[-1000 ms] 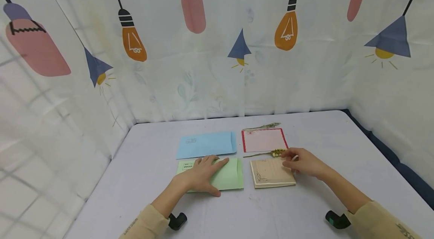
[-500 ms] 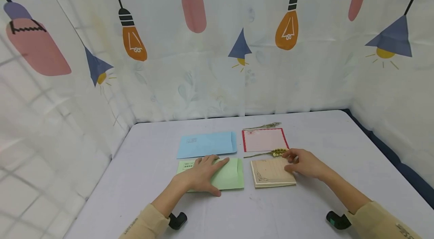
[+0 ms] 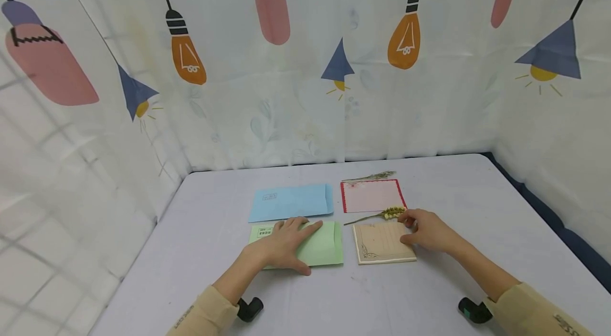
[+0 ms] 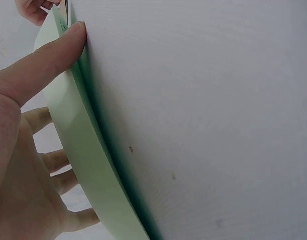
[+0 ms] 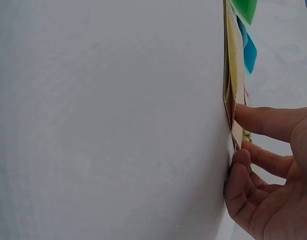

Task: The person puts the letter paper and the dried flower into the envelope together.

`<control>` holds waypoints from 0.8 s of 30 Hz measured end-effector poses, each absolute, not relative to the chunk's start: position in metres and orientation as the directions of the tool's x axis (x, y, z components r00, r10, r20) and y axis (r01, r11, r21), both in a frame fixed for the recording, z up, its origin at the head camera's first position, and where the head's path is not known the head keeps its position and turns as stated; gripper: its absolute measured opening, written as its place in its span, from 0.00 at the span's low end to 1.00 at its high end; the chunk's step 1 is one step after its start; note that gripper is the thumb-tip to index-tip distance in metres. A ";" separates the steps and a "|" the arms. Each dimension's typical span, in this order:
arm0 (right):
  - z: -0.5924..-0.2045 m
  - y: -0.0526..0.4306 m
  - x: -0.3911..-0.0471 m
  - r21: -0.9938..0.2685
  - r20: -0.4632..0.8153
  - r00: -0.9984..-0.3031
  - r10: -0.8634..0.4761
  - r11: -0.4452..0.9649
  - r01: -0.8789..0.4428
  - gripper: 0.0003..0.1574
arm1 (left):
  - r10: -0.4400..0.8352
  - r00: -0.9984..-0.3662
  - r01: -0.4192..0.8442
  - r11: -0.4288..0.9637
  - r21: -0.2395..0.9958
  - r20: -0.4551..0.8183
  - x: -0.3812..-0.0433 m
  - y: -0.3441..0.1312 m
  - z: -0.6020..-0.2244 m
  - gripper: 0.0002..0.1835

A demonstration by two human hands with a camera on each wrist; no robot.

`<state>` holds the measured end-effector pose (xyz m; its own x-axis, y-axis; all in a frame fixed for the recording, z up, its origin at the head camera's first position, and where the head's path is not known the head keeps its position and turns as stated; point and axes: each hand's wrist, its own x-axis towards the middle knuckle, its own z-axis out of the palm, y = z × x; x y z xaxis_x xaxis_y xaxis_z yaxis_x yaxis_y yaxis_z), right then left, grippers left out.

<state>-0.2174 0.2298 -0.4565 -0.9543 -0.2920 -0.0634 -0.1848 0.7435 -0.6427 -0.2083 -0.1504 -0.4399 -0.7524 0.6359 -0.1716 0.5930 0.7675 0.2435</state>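
My left hand (image 3: pixel 285 246) lies with spread fingers on a pale green envelope (image 3: pixel 325 243), its thumb over the near edge. In the left wrist view the envelope's green edge (image 4: pixel 93 165) runs between the thumb and the other fingers. My right hand (image 3: pixel 427 229) pinches the right side of a beige folded card (image 3: pixel 382 243) with printed lines and a corner ornament. The right wrist view has the thumb against the beige card (image 5: pixel 236 115), whose layers gape slightly, and the other fingers curled at its edge. A yellow dried flower sprig (image 3: pixel 392 213) lies just beyond the card.
Behind the green envelope lies a light blue envelope (image 3: pixel 291 203). A red-bordered pink card (image 3: pixel 372 196) is behind the sprig, with another dried sprig (image 3: pixel 377 176) along its far edge. A white cloth covers the table (image 3: pixel 343 304); a patterned curtain (image 3: pixel 305 124) hangs behind.
The right hand's fingers have shifted slightly on the beige card's right side, and the thumb has come onto its edge. The left hand stays where it was.
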 end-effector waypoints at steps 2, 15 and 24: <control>-0.457 0.230 -0.218 -0.644 -0.058 -0.954 -0.295 0.742 -0.190 0.25 | 0.637 -0.752 0.594 0.767 0.244 -0.170 -0.208 -0.150 -0.440 0.57; -0.462 0.232 -0.217 -0.681 -0.046 -0.949 -0.312 0.705 -0.199 0.25 | 0.632 -0.754 0.590 0.771 0.238 -0.177 -0.208 -0.151 -0.440 0.57; -0.459 0.237 -0.216 -0.778 -0.037 -0.950 -0.311 0.605 -0.168 0.16 | 0.630 -0.755 0.588 0.773 0.238 -0.181 -0.209 -0.151 -0.440 0.57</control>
